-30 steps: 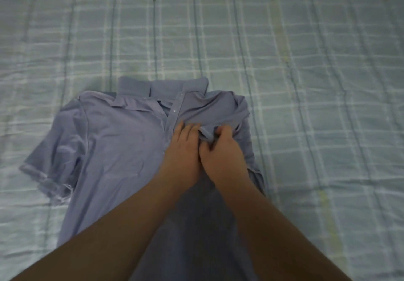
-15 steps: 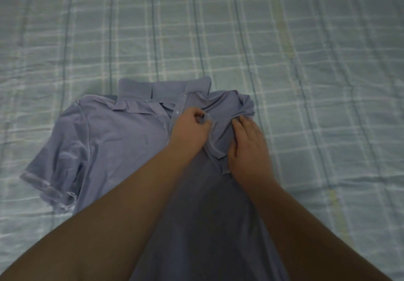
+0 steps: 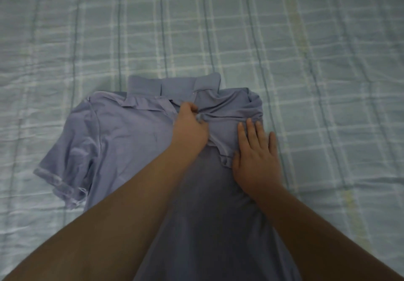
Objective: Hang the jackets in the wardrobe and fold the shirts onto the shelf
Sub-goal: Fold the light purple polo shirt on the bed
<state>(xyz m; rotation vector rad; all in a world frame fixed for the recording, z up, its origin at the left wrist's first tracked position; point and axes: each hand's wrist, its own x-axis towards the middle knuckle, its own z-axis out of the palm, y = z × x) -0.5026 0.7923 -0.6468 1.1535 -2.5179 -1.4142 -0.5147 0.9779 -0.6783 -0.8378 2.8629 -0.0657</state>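
**Lavender-blue polo shirt mid-fold on a checked bed**

Lavender-blue polo shirt lies face up at the centre of the frame on a bed covered in pale green checked cloth, its collar towards the top of the frame. No wardrobe or shelf is in view. The person's left hand has a narrow grip, fingers curled, pinching a small ridge of cloth beside the button placket. The right hand lies flat with fingers straight, its grip wide and holding nothing, pressing down the folded-in side panel at centre right, where one sleeve is turned in across the chest. The other short sleeve is spread loose at the lower left.

The fold appears to be at an early stage, with one side in and the other yet to come. The knit looks thin and slippery. A pull from the pinching hand could deepen the wrinkles that run from the placket toward the upper right and set them into the finished fold. Lifting the flat palm too soon would likely let the turned-in panel spring open. The soft bed gives little resistance, so an uneven press could leave the two sides folded to unequal widths, and the bundle may slump when carried to the shelf.
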